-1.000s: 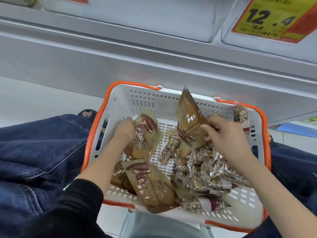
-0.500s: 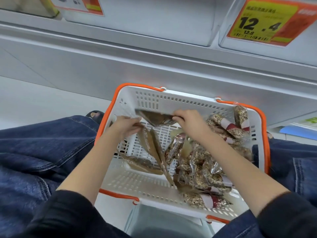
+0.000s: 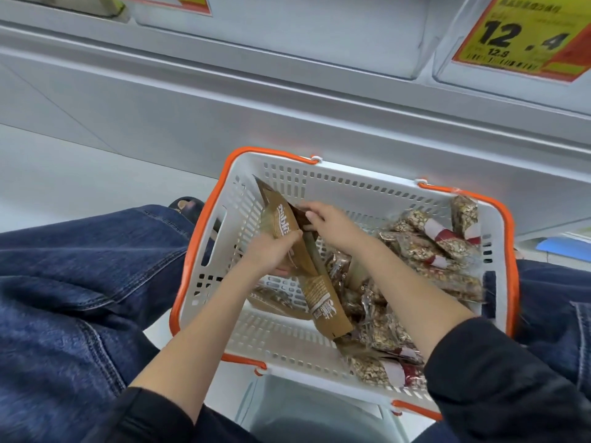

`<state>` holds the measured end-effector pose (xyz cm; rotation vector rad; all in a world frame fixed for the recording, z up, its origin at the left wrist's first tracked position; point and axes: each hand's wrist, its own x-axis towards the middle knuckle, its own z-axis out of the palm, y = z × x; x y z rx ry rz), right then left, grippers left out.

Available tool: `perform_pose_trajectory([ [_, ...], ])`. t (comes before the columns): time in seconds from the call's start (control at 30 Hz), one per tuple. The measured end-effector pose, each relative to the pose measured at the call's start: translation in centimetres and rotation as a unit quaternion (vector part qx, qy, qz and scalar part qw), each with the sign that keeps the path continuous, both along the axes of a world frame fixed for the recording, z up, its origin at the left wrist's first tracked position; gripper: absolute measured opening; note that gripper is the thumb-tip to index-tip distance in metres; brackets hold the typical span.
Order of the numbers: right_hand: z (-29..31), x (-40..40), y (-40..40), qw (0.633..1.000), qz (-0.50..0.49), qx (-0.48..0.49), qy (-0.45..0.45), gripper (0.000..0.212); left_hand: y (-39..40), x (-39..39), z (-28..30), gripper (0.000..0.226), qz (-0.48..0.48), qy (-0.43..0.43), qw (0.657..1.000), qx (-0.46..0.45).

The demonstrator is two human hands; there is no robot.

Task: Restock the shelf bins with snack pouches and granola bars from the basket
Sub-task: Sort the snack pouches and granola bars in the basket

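1. Now, far on the left, a leg in blue jeans (image 3: 80, 282) lies beside the basket (image 3: 204, 282), which is white with an orange rim.
2. Next comes the left hand (image 3: 271, 255). Its fingers and thumb curl round the middle of some brown snack pouches (image 3: 287, 241) and grip them inside the basket.
3. The pouches stand up on their edges, tilted, like a thin stack. The top corner pokes up near the basket's back wall, and the bottom end points down toward the near side.
4. One more brown pouch (image 3: 271, 298) lies flat on the basket floor, under the left arm.
5. The right hand (image 3: 329, 220) is just beside the left one. Its fingers pinch the top edge of the stack, so both hands hold the pouches together.
6. To the right, a big heap of granola bars (image 3: 415, 266) in shiny clear wraps fills that side of the basket.
7. Up high on the right is a yellow price tag (image 3: 518, 36) on a clear shelf bin (image 3: 447, 71). That is where the snacks should go, I think.
8. What could go wrong? The pouches are smooth and thin, so one may slide out of the stack when it is lifted. The low end could also catch on the granola bars or the basket rim.
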<state>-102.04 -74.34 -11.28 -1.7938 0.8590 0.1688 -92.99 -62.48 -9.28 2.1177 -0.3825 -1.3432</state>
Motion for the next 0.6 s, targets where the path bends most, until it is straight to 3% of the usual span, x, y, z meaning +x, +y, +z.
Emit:
perform_pose_trajectory([
  [0.07,0.3,-1.3,-0.2,0.999,-0.033,-0.025,0.000,0.049,0.1,-0.4,0.5,0.032,-0.044,-0.004,0.999,0.010],
  [0.17,0.8,-4.0,1.0,0.981,-0.193,-0.031,-0.012,0.070,-0.2,-1.1,-0.3,0.025,-0.079,-0.033,0.996,-0.001],
  [0.27,0.6,-6.5,3.1,0.971,-0.183,-0.080,0.128,0.077,-0.6,-1.1,-1.5,0.035,-0.078,-0.066,0.995,0.019],
  [0.33,0.1,-7.3,3.9,0.960,-0.129,-0.126,0.215,0.066,-0.7,-1.0,-2.2,0.044,-0.085,-0.081,0.993,0.031],
  [0.43,-0.3,-7.4,4.0,0.923,-0.045,-0.164,0.344,0.044,0.2,-1.2,-2.6,0.020,-0.136,-0.083,0.987,0.036],
  [0.57,-0.1,-7.6,3.2,0.909,0.034,-0.174,0.377,0.011,1.2,-1.7,-2.8,0.021,-0.200,-0.098,0.975,0.024],
  [0.6,0.0,-7.7,3.0,0.909,0.046,-0.175,0.376,0.010,1.2,-1.9,-2.8,0.020,-0.205,-0.095,0.974,0.018],
])
